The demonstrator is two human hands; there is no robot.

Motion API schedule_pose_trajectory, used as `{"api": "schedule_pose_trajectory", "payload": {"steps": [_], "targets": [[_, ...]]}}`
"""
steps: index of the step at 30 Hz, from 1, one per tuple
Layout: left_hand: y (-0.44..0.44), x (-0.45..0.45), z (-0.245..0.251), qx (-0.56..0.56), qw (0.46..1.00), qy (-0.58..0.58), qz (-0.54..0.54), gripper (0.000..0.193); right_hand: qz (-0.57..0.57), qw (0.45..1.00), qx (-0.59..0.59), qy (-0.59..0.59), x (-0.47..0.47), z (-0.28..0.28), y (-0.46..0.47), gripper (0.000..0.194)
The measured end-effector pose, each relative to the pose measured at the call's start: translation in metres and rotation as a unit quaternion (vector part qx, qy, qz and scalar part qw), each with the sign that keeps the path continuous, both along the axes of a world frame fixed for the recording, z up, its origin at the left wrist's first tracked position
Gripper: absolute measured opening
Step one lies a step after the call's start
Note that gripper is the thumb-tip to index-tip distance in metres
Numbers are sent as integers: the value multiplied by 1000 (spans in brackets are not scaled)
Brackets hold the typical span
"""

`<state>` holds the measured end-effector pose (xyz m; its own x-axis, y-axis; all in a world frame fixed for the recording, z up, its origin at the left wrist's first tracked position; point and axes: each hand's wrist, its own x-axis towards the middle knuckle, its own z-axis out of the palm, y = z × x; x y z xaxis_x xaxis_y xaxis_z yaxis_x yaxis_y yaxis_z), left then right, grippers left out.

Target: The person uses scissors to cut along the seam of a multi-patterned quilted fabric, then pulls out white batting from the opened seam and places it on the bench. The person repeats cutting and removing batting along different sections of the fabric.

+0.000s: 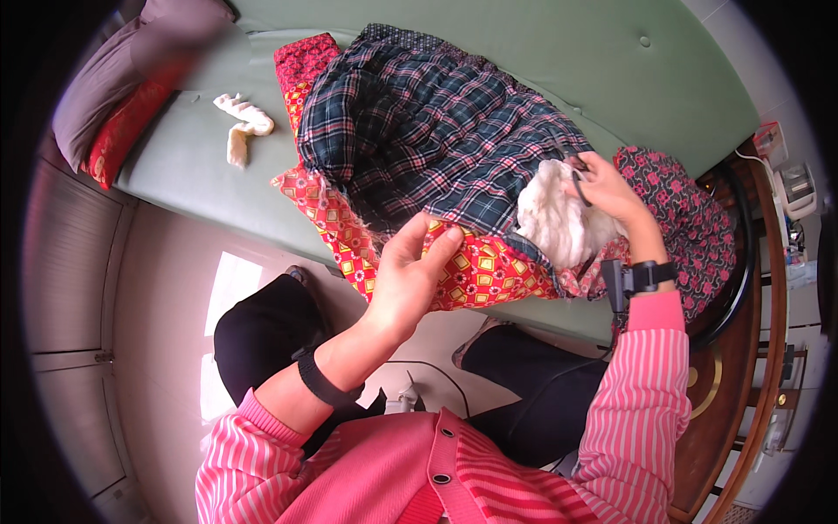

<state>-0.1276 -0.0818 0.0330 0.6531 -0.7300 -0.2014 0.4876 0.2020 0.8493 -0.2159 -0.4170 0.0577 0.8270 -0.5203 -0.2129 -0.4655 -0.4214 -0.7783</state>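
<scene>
A quilted garment with a dark plaid lining (pixel 432 131) lies spread before me, its red and yellow patterned cloth (pixel 491 268) turned up along the near edge. Between thumb and fingers, my left hand (pixel 419 259) pinches that red cloth. My right hand (pixel 605 187) has its fingers in the dark handles of what look like scissors (pixel 579 185); their blades are hard to make out against the plaid. White cotton wadding (pixel 553 213) bulges from the right end of the garment, directly under my right hand. Frayed threads hang along the opened edge at the left.
The garment rests on a green padded sofa (pixel 196 147), with a strip of pale wadding (pixel 245 124) to the left. Cushions (pixel 108 105) are piled at the far left. Black and pink flowered cloth (pixel 681 229) drapes at the right, beside a brown wooden table (pixel 727 367).
</scene>
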Motion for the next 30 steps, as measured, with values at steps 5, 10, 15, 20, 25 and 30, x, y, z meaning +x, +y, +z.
{"api": "schedule_pose_trajectory", "payload": {"steps": [5,10,15,20,25,30], "targets": [[4,-2,-2,-58,989,134,11,8,-43,996,-43,-66,-35,58,-5,47],[4,-4,-3,-70,990,124,21,9,-181,963,-181,-80,-63,104,33,40],[7,-6,-6,-82,990,118,12,10,-106,983,42,-147,-81,95,125,34],[9,-11,-11,-101,990,90,41,10,92,963,246,-61,-86,50,209,34],[11,-17,-14,-89,992,53,67,8,45,940,336,20,-80,44,232,34],[14,-19,-13,-109,989,83,58,8,48,938,340,51,-70,44,234,44]]}}
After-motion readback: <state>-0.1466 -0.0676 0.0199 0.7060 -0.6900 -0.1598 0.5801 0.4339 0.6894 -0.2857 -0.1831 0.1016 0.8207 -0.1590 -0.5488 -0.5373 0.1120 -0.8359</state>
